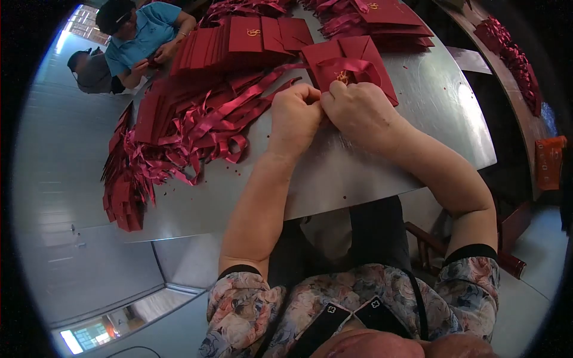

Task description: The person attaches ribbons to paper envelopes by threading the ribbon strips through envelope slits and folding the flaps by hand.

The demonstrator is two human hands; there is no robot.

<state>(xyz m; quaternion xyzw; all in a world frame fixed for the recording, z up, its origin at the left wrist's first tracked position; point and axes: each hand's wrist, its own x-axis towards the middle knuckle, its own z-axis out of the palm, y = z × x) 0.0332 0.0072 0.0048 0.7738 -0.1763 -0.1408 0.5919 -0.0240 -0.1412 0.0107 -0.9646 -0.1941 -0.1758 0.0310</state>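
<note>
A dark red paper bag [382, 74] with a gold emblem lies flat on the metal table, just beyond my hands. Its satin ribbon handle [365, 67] loops across the front and runs down towards my fingers. My left hand [293, 116] is closed in a pinch, with its fingertips against those of the right. My right hand [363, 113] overlaps the bag's near edge, its fingers curled together. Between the fingertips a bit of red ribbon shows; its ends are hidden by my fingers.
Stacked red bags [209, 48] stand at the left, with tangled ribbons [203, 131] spilling towards the table's near edge. Another bag pile [394, 24] lies at the back right. A person in a blue shirt [146, 39] works across the table. An orange packet [549, 161] is at far right.
</note>
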